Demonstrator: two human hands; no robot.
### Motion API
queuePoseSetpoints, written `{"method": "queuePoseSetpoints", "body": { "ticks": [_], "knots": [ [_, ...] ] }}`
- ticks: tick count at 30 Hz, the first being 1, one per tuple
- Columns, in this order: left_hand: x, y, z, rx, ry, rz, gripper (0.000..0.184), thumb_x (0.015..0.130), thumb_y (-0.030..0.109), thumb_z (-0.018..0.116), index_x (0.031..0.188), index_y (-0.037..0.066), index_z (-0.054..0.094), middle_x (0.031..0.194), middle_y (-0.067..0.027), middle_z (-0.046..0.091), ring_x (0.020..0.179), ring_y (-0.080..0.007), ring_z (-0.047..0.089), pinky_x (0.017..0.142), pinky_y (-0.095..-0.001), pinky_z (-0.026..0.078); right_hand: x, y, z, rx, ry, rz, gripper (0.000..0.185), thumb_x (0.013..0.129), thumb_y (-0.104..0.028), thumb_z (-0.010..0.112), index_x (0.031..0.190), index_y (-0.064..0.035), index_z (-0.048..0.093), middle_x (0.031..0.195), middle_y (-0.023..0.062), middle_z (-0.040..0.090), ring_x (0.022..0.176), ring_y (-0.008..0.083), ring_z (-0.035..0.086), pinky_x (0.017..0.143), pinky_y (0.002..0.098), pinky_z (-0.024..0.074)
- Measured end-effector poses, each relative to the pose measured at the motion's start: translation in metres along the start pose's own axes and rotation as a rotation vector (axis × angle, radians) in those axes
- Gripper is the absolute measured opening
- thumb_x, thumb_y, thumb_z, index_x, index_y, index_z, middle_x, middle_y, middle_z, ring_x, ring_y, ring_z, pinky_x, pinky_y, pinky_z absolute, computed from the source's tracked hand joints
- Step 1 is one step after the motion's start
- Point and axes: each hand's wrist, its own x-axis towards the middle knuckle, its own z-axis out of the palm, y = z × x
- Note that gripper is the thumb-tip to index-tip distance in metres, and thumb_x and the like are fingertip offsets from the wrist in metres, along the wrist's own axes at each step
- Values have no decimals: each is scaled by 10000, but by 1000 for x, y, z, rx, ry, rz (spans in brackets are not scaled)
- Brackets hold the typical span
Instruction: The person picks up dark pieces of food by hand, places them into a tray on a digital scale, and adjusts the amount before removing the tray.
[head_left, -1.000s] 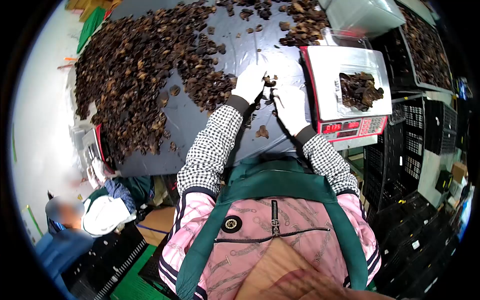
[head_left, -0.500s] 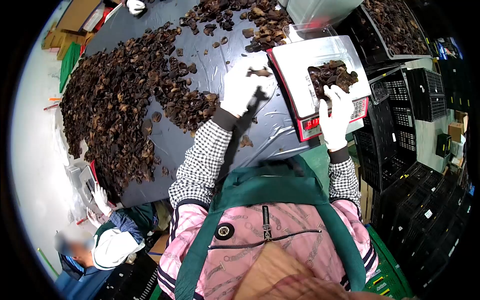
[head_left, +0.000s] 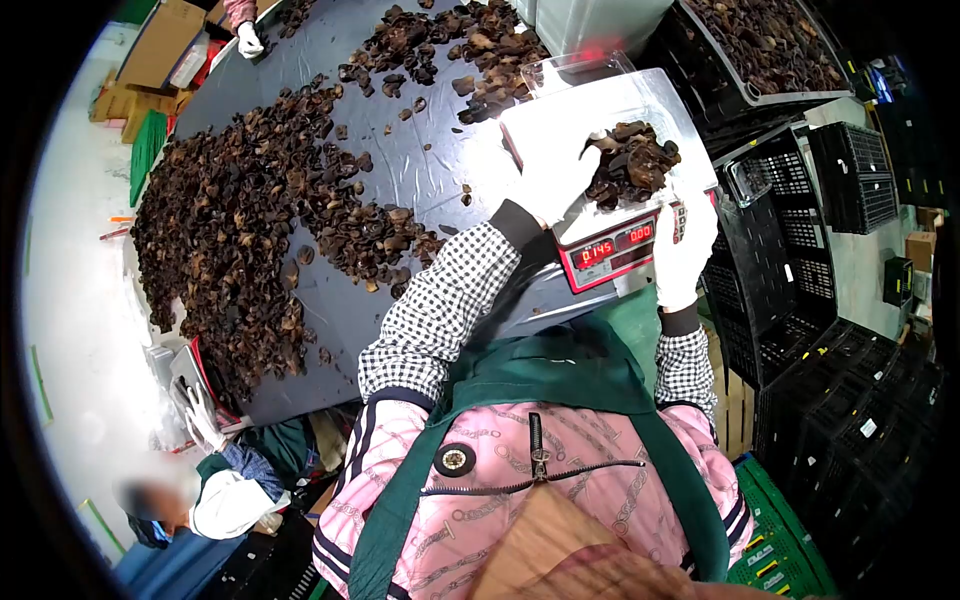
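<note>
A pile of dark wood ear mushrooms (head_left: 632, 165) sits in a clear plastic tray on the white pan of a red-rimmed digital scale (head_left: 652, 95). Its red display (head_left: 598, 252) reads 0.145, with 0.00 beside it. My left hand (head_left: 560, 185), in a white glove, reaches over the pan from the left, fingers stretched out against the pile's left side. At the pan's front right corner is my gloved right hand (head_left: 685, 250), thumb and fingers apart, with part of the keypad (head_left: 681, 222) showing between them.
Loose wood ears (head_left: 250, 190) cover much of the dark table (head_left: 435, 160). A clear plastic lid or tray (head_left: 575, 72) lies behind the scale. Black crates (head_left: 775, 260) stack at right, one full (head_left: 765, 45). A co-worker's gloved hand (head_left: 203, 415) is at lower left, another (head_left: 250, 42) at the top.
My left hand has moved right from above the table to the pile, and the mushroom piece it carried no longer shows in it. My right hand has drawn back from the pile to the scale's corner.
</note>
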Motion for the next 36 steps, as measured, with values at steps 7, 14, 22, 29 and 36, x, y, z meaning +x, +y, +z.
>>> {"method": "queuePoseSetpoints", "body": {
  "ticks": [7, 14, 22, 29, 36],
  "knots": [
    [-11, 1, 6, -326, 127, -264, 356, 869, 211, 734, 1173, 41, 663, 944, -102, 730, 804, -196, 684, 712, -319, 546, 24, 31, 2, 102, -60, 5, 352, 904, -62, 658, 1251, -27, 614, 1223, 154, 629, 1147, 312, 587, 1015, 421, 444],
    [-17, 10, 0, 29, 85, -107, 314, 836, 178, 708, 1144, 116, 702, 1013, -126, 672, 998, -268, 624, 880, -372, 505, 33, 48, 10, 48, 14, -97, 331, 894, -66, 667, 1219, -25, 621, 1201, 150, 633, 1125, 317, 595, 1004, 425, 455],
    [-42, 9, -35, 5, 175, -195, 340, 858, 123, 692, 1195, 83, 690, 1240, -140, 662, 1126, -271, 634, 972, -378, 503, 35, 65, 7, 165, -34, -44, 325, 907, -80, 660, 1228, -37, 627, 1215, 140, 628, 1140, 301, 581, 1004, 409, 446],
    [-141, -8, -127, -151, 618, -647, 286, 949, 22, 632, 1232, -13, 657, 1200, -94, 688, 1061, -149, 650, 935, -275, 512, 32, 46, -12, 238, -19, 14, 324, 930, -39, 615, 1253, -15, 622, 1226, 134, 658, 1139, 275, 609, 1014, 385, 455],
    [-270, -11, -118, 213, 381, -763, 152, 913, 142, 682, 989, 21, 736, 949, -114, 741, 854, -223, 707, 798, -321, 548, -25, -18, 0, 563, -318, 107, 209, 950, 15, 560, 1122, -2, 678, 1088, 128, 699, 1001, 234, 670, 905, 339, 524]
  ]
}}
